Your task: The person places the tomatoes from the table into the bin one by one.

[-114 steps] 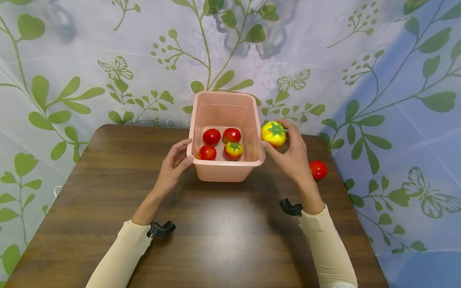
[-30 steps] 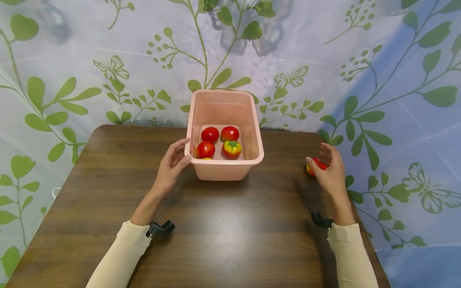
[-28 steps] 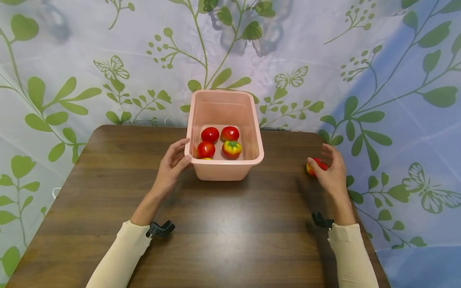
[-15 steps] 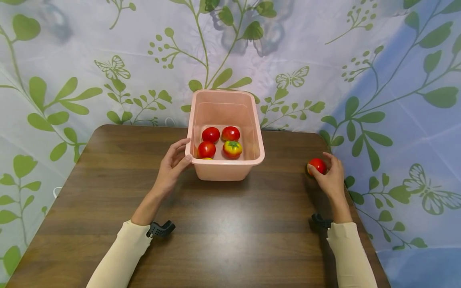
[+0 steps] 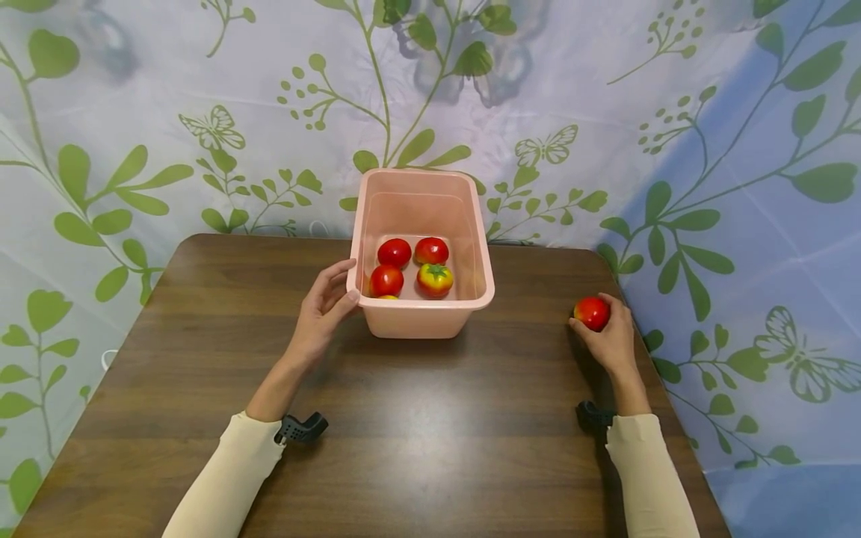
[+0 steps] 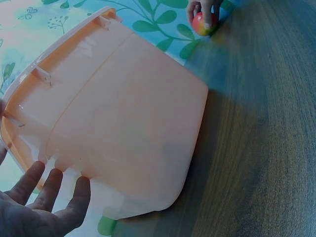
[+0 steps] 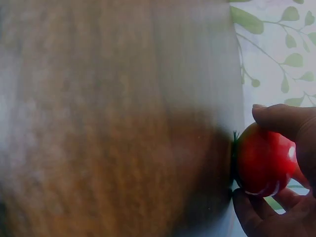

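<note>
In the head view a pink plastic bin (image 5: 420, 321) stands at the back middle of the table. My left hand (image 5: 321, 310) holds its left rim, thumb at the front corner; the left wrist view shows the fingertips (image 6: 81, 190) against the bin's outer wall. Inside lie several tomatoes, among them a red tomato (image 5: 394, 253) and a yellow-red tomato (image 5: 435, 280) with a green star-shaped top. At the table's right side my right hand (image 5: 610, 336) grips another red tomato (image 5: 592, 313) between thumb and fingers. In the right wrist view this tomato (image 7: 264, 160) has its green top towards the tabletop.
The brown wooden table (image 5: 417, 448) reaches to a leaf-patterned cloth (image 5: 269, 112) behind and at the right. Black wrist mounts (image 5: 303, 427) sit at both cuffs. The table's right edge runs close beside my right hand.
Earlier, my right hand held a yellow tomato beside the bin; it then went right and down to the red tomato and closed round it. The left hand has stayed at the rim.
</note>
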### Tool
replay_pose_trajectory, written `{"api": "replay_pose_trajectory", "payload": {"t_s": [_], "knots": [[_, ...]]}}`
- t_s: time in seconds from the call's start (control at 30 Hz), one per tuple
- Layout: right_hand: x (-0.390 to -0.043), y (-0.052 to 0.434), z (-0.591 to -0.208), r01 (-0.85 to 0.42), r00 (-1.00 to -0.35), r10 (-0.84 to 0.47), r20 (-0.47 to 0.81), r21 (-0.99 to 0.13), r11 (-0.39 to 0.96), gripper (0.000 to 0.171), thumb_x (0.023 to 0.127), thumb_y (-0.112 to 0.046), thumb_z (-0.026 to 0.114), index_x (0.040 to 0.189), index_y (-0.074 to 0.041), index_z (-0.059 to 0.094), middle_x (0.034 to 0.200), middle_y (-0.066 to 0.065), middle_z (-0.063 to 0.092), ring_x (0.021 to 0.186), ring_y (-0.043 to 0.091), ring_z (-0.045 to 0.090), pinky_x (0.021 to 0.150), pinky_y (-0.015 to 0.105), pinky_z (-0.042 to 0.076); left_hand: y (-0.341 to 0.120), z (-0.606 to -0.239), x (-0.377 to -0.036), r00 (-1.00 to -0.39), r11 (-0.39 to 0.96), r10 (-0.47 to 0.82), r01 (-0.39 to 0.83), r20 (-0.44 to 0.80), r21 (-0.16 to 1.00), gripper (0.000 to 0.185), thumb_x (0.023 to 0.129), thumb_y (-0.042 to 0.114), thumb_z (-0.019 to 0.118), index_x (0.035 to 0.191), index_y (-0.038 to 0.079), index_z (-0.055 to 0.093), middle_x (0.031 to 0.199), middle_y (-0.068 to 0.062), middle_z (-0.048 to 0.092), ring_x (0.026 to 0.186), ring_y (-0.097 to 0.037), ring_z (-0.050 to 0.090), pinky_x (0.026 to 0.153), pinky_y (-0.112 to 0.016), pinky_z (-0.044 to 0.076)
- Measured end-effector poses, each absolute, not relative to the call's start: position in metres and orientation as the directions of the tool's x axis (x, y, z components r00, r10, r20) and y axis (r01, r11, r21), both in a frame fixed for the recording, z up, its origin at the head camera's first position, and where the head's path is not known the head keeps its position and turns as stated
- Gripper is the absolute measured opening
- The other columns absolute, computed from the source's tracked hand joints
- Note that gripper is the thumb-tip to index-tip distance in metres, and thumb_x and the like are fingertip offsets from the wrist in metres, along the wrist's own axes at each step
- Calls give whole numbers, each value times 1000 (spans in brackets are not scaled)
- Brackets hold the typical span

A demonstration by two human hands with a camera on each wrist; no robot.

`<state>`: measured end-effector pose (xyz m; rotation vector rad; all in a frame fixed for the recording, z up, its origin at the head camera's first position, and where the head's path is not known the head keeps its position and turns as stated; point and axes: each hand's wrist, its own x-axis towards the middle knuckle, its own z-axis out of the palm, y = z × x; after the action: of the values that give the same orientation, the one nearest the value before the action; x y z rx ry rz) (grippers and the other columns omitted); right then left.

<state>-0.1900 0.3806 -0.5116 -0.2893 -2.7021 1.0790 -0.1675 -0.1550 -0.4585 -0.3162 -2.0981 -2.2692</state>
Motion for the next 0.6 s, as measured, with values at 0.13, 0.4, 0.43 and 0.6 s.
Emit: {"api": "replay_pose_trajectory", "payload": {"t_s": [0.13, 0.4, 0.43, 0.6], "knots": [[-190, 381, -512, 104, -957, 262, 123, -698, 708, 83, 91, -20, 83, 160, -1, 40, 155, 36, 43, 141, 54, 43, 119, 74, 39, -155, -458, -167, -981, -82, 108, 156, 164, 984, 54, 110, 15, 61, 161, 22, 46, 161, -12, 49, 141, -34, 59, 103, -28, 62], [-190, 381, -512, 102, -954, 269, 132, -701, 706, 83, 91, -20, 84, 159, -1, 41, 154, 35, 44, 139, 54, 45, 118, 74, 40, -155, -458, -167, -980, -82, 110, 160, 168, 984, 54, 110, 15, 61, 161, 21, 46, 162, -14, 49, 145, -46, 54, 103, -28, 61], [-190, 381, -512, 99, -953, 270, 136, -705, 702, 82, 91, -20, 84, 159, -1, 41, 154, 35, 44, 139, 53, 45, 119, 74, 41, -155, -459, -167, -980, -81, 111, 159, 168, 984, 54, 110, 15, 61, 161, 21, 46, 162, -15, 48, 144, -43, 55, 104, -28, 61], [-192, 377, -505, 49, -948, 260, 186, -717, 695, 81, 90, -20, 86, 157, -2, 44, 150, 34, 48, 135, 50, 49, 115, 69, 44, -155, -458, -167, -979, -85, 112, 161, 170, 983, 54, 110, 16, 62, 161, 22, 46, 163, -17, 48, 138, -24, 61, 104, -30, 62]]}}
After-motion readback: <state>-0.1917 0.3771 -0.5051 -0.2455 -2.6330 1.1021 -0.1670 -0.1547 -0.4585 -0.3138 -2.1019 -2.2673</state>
